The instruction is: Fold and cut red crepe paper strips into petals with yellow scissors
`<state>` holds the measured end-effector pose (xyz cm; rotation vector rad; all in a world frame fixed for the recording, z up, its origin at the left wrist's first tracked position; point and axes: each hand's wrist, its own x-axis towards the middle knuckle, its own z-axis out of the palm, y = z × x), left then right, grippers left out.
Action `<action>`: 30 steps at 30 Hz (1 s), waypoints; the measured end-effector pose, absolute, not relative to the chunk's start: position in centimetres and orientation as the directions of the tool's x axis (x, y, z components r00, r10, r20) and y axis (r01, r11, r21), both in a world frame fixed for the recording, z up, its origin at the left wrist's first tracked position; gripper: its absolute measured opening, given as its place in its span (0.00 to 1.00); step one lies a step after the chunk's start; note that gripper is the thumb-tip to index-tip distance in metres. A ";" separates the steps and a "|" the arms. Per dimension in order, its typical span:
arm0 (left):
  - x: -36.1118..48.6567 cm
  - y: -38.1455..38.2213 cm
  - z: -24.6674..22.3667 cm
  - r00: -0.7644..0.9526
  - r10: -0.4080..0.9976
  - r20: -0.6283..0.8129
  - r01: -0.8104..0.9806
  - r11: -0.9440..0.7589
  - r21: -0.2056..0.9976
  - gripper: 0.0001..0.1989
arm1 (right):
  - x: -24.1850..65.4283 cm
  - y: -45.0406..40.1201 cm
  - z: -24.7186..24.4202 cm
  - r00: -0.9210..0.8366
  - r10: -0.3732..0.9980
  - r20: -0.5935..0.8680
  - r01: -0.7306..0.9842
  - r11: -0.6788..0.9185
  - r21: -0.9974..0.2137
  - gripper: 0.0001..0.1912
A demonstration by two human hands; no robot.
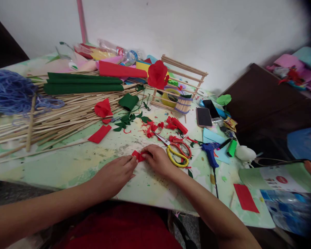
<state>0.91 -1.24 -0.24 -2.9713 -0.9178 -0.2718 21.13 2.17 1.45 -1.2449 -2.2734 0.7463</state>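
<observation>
Low over the near middle of the table, a small red piece of craft paper (137,155) is pinched between both hands. My left hand (118,173) grips its left side with the fingers together. On the other side, the thumb and fingertips of my right hand (157,159) close on it, partly hiding it. Scissors (171,148) with one yellow and one red handle lie just beyond my right hand, blades slightly apart. Red paper scraps (155,128) are scattered past them. A red paper strip (100,134) rests farther left.
Wooden sticks (75,114) cover the table's left, with blue yarn (10,90) and green paper rolls (83,83). A stick frame (184,72) stands at the back beside a red paper flower (157,75). A blue glue gun (210,152) and a phone (204,117) lie rightward.
</observation>
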 end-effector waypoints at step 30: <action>0.3 -1.0 -0.6 0.814 0.539 0.218 0.526 -0.842 0.117 0.18 | 18.2 2.5 -0.3 -0.431 0.885 0.173 0.822 0.465 -0.330 0.05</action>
